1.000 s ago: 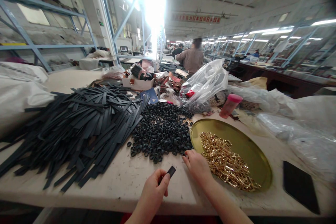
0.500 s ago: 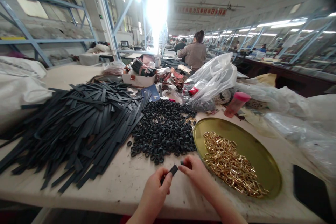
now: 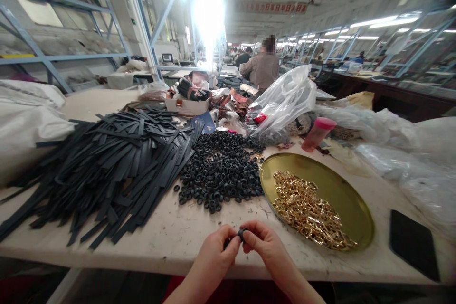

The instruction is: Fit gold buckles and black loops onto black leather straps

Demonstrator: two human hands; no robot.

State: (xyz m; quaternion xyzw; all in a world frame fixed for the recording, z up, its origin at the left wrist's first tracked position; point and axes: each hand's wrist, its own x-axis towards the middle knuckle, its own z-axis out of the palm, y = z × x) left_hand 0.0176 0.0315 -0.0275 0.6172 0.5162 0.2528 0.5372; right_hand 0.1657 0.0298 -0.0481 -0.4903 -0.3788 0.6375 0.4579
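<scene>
My left hand [image 3: 215,254] and my right hand [image 3: 265,247] meet fingertip to fingertip over the near edge of the worktable [image 3: 185,232]. The left pinches the end of a short black strap, mostly hidden by its fingers. The right pinches a small black loop [image 3: 241,234] against that strap end. Just beyond my hands lies a heap of black loops [image 3: 221,173]. A big pile of black straps [image 3: 107,166] spreads to the left. At the right stands a round gold tray [image 3: 342,190] holding several gold metal buckles [image 3: 309,211].
A dark phone [image 3: 413,244] lies at the table's right edge. Clear plastic bags [image 3: 281,104], a pink-capped bottle [image 3: 317,134] and a small box of parts [image 3: 187,102] crowd the back. White sacks [image 3: 28,118] sit far left. A person [image 3: 263,69] works further down the line.
My right hand left the loop heap with a black loop and came to the left hand; both hands drew toward the table's near edge, and the strap end is now covered by fingers.
</scene>
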